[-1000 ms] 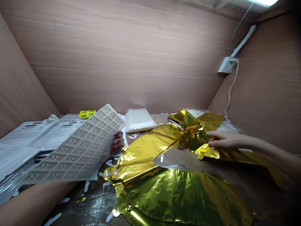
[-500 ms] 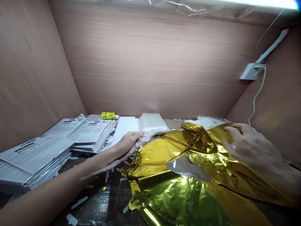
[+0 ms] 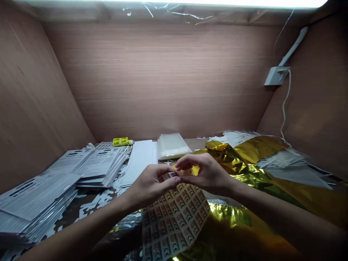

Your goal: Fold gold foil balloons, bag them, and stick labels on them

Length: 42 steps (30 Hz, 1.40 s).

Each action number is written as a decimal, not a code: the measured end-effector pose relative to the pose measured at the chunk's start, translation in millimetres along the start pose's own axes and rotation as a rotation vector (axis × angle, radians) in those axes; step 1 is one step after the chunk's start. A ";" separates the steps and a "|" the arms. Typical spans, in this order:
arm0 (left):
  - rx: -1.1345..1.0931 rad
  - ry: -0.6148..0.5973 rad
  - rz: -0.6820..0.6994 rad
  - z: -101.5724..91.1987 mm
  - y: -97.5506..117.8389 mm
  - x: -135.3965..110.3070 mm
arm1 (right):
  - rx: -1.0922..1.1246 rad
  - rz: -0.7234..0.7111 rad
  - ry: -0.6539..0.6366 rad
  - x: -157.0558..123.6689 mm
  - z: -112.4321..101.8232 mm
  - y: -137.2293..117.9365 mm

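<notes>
A sheet of small printed stickers [image 3: 174, 221] hangs from my hands over a gold foil balloon [image 3: 228, 159]. My left hand [image 3: 150, 183] is closed, with thumb and fingers pinching the sheet's top edge. Right beside it, my right hand [image 3: 208, 174] has its fingertips pinched together at that same edge. Whether a single sticker is between the right fingertips is hidden. The flat, crumpled balloon spreads under the sheet and off to the right, touched by neither hand's fingers as far as I can see.
Stacks of bagged printed cards [image 3: 35, 195] stand at the left. Behind lie white paper [image 3: 143, 152], a pile of clear bags [image 3: 172, 145] and a yellow-labelled roll [image 3: 121, 141]. White straws [image 3: 231, 137] sit back right. Paper scraps [image 3: 98, 201] litter the table. A cable [image 3: 284, 108] hangs at right.
My right hand has left the gold balloon and come to the middle. My left hand has moved nearer, and the sticker sheet now hangs in front, covering part of the balloon.
</notes>
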<state>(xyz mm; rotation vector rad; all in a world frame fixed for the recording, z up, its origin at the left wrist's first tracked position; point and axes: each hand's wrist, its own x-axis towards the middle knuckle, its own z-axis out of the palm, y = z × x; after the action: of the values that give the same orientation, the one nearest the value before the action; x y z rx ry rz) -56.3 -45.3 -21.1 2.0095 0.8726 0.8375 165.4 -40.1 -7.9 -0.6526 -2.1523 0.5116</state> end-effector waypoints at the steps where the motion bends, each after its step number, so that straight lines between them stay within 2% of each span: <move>1: -0.076 0.009 -0.035 -1.0 0.3 -0.3 | -0.008 -0.011 0.043 -0.8 -1.5 -0.7; 4: -0.210 0.050 -0.067 -3.0 1.1 -0.3 | -0.010 -0.004 0.151 -7.0 -3.8 -5.7; 7: -0.223 0.092 -0.029 -0.9 4.9 -1.1 | 0.037 0.042 0.210 -12.2 -2.9 -12.4; 13: -0.027 0.185 0.101 6.5 17.0 -5.4 | 0.200 0.210 0.193 -13.4 -2.4 -21.9; 15: 0.036 0.195 0.136 7.2 18.5 -5.8 | 0.237 0.213 0.189 -14.4 -2.2 -22.6; 18: 0.073 0.216 0.172 7.6 18.7 -5.5 | 0.214 0.149 0.218 -17.0 -0.6 -21.7; 22: 0.066 0.218 0.151 7.5 17.9 -5.0 | 0.192 0.043 0.245 -19.5 2.9 -20.4; 27: 0.059 0.207 0.135 7.1 19.2 -7.6 | 0.158 0.012 0.238 -19.1 3.5 -23.0; 31: 0.068 0.213 0.139 8.9 23.4 -9.6 | -0.026 -0.154 0.291 -18.5 0.3 -26.1; 34: 0.062 0.210 0.142 10.3 26.1 -9.3 | -0.121 -0.236 0.276 -20.1 0.1 -28.0; 36: 0.054 0.222 0.150 11.0 26.9 -8.7 | -0.118 -0.190 0.267 -21.4 1.1 -29.1; 39: 0.054 0.232 0.147 11.8 26.9 -8.5 | -0.106 -0.027 0.279 -22.1 2.4 -30.4; 42: 0.071 0.228 0.150 12.1 26.7 -9.6 | -0.004 0.123 0.251 -21.6 2.6 -30.5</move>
<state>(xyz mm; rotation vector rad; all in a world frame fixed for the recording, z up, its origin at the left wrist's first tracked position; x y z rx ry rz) -44.3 -69.9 -7.1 2.0884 0.8959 1.1517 166.5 -77.5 -5.2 -0.8104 -1.8863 0.4638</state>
